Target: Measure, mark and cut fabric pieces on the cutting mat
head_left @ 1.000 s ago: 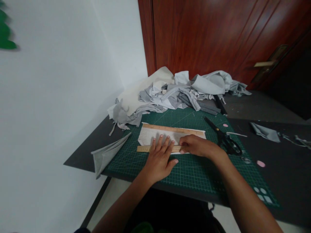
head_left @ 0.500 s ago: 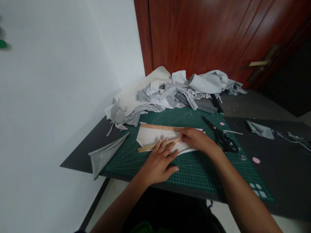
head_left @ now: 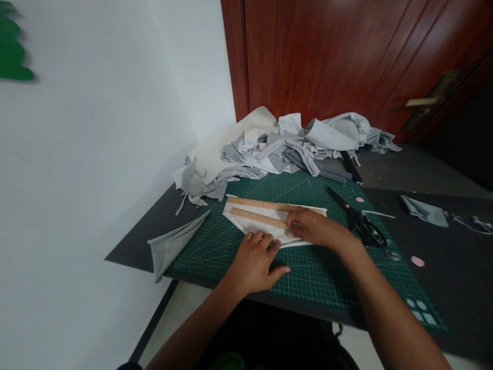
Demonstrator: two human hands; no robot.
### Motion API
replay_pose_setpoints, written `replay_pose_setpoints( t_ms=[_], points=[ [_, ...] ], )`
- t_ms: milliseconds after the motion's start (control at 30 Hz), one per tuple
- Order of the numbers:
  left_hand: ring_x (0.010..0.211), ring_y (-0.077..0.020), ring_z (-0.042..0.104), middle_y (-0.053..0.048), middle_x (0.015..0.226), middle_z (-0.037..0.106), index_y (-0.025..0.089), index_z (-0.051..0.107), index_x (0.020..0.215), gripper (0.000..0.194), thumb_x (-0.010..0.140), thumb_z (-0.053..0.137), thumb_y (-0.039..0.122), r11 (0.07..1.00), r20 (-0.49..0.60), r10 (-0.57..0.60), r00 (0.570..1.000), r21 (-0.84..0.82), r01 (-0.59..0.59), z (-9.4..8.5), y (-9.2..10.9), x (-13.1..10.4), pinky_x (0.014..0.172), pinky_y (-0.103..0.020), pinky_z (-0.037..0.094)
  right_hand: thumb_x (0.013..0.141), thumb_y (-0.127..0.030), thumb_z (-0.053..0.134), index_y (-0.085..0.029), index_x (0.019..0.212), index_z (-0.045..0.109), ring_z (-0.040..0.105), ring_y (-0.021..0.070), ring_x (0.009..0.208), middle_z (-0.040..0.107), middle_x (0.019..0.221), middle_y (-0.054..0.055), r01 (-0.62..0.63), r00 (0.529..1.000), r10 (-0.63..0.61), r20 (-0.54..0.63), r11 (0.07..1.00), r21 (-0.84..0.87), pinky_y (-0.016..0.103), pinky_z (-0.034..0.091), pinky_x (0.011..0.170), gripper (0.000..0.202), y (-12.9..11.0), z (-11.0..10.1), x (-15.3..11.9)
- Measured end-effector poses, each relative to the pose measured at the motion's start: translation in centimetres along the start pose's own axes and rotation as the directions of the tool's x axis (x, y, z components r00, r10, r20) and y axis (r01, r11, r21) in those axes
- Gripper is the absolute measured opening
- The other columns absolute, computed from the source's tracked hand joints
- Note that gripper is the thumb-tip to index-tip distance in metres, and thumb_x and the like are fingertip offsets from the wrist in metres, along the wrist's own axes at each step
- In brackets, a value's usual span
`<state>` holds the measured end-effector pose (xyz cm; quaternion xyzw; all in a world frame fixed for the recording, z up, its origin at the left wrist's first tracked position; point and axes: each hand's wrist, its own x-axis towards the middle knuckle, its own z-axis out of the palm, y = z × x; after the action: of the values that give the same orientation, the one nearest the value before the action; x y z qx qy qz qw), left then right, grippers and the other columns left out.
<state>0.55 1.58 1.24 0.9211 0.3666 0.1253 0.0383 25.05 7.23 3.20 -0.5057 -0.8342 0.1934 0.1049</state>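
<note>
A pale piece of cloth [head_left: 241, 222] lies on the green cutting mat [head_left: 300, 280]. Along its far edge runs one wooden ruler [head_left: 254, 203]; a second wooden ruler [head_left: 258, 218] lies across its middle, nearly parallel to the first. My right hand [head_left: 310, 225] has its fingers closed on the right end of the second ruler, hiding that end. My left hand [head_left: 257, 262] rests at the near edge of the cloth, fingers bent and slightly apart, thumb out over the mat, holding nothing.
Black scissors [head_left: 360, 221] lie right of the cloth. Behind is a heap of grey and white fabric scraps [head_left: 277, 149] by a reddish door [head_left: 327, 61]. A folded grey cloth [head_left: 171, 246] sits at the left table edge. Another grey scrap [head_left: 425, 211] is at the right.
The second ruler has gone from slanting over the near part of the cloth to lying nearly parallel with the first. My left fingers have drawn back and bent. The view has shifted slightly.
</note>
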Motion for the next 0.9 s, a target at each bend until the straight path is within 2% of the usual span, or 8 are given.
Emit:
replay_pose_setpoints(
  t_ms=[133,267,433,533,633,733,800,900],
  points=[
    [0.109,-0.0306,0.057,-0.009,0.113,0.067,0.020,0.064,0.128,0.048,0.094,0.065,0.055,0.998,0.014,0.057,0.998,0.017,-0.057,-0.1,-0.1,0.0,0.094,-0.048,0.048,0.089,-0.016,0.064,-0.019,0.127,0.070,0.066,0.0267,0.114,0.070,0.126,0.014,-0.090,0.992,0.086,-0.088,0.995,-0.045,0.032,0.045,0.098,0.039,0.8,0.4,0.1],
    [0.108,-0.0297,0.057,-0.007,0.110,0.066,0.021,0.064,0.127,0.045,0.095,0.066,0.052,0.996,0.004,0.092,0.996,0.020,-0.092,-0.1,-0.2,0.0,0.092,-0.046,0.049,0.089,-0.017,0.066,-0.019,0.115,0.076,0.067,0.0265,0.107,0.070,0.117,0.013,-0.060,0.997,0.058,-0.050,0.998,-0.030,0.032,0.046,0.096,0.028,0.9,0.4,0.3],
    [0.105,-0.0292,0.060,-0.009,0.106,0.066,0.018,0.067,0.116,0.048,0.098,0.056,0.061,0.999,-0.061,0.047,0.997,0.000,-0.047,0.3,-0.3,0.1,0.091,-0.045,0.051,0.085,-0.019,0.072,-0.023,0.105,0.077,0.062,0.0263,0.112,0.067,0.117,0.009,0.035,0.999,-0.037,0.020,0.997,0.074,0.035,0.045,0.100,0.021,-0.5,0.4,-0.1],
    [0.113,-0.0299,0.058,-0.011,0.120,0.065,0.018,0.065,0.119,0.039,0.101,0.056,0.052,1.000,-0.130,-0.001,0.991,-0.011,-0.001,0.4,-0.3,0.2,0.097,-0.047,0.051,0.084,-0.019,0.073,-0.023,0.102,0.077,0.062,0.0256,0.108,0.065,0.115,0.008,0.034,0.998,-0.041,0.056,0.992,0.121,0.035,0.045,0.098,0.020,-1.4,0.5,-0.5],
    [0.129,-0.0316,0.051,-0.013,0.139,0.059,0.016,0.059,0.132,0.041,0.102,0.057,0.044,1.000,-0.179,-0.024,0.984,-0.024,0.020,0.4,-0.4,0.3,0.108,-0.049,0.046,0.081,-0.020,0.076,-0.024,0.101,0.077,0.063,0.0244,0.103,0.066,0.110,0.006,0.049,0.995,-0.063,0.076,0.984,0.170,0.033,0.046,0.094,0.021,-1.8,0.8,-0.5],
    [0.126,-0.0294,0.053,-0.011,0.131,0.063,0.017,0.061,0.128,0.034,0.103,0.056,0.039,0.997,-0.130,-0.046,0.991,-0.061,0.039,0.3,-0.4,0.5,0.108,-0.048,0.046,0.086,-0.025,0.073,-0.024,0.104,0.077,0.064,0.0234,0.100,0.068,0.107,0.006,0.096,0.990,-0.114,0.078,0.975,0.199,0.032,0.047,0.092,0.019,-1.7,0.9,-0.2],
    [0.121,-0.0285,0.056,-0.010,0.123,0.066,0.018,0.064,0.123,0.028,0.103,0.055,0.035,0.996,-0.087,-0.061,0.994,-0.065,0.055,0.4,-0.4,0.6,0.106,-0.047,0.047,0.095,-0.023,0.062,-0.022,0.107,0.076,0.065,0.0226,0.100,0.070,0.106,0.008,0.094,0.994,-0.102,0.039,0.983,0.159,0.031,0.047,0.091,0.019,-1.5,0.9,0.2],
    [0.119,-0.0285,0.056,-0.010,0.121,0.066,0.017,0.064,0.125,0.028,0.103,0.054,0.030,0.996,-0.089,-0.087,0.992,-0.043,0.084,0.5,-0.4,0.6,0.105,-0.047,0.047,0.102,-0.020,0.047,-0.018,0.110,0.075,0.067,0.0232,0.093,0.070,0.105,0.013,-0.073,0.992,0.066,-0.112,0.995,-0.061,0.032,0.047,0.086,0.029,-1.4,1.0,1.0]
  ],
)
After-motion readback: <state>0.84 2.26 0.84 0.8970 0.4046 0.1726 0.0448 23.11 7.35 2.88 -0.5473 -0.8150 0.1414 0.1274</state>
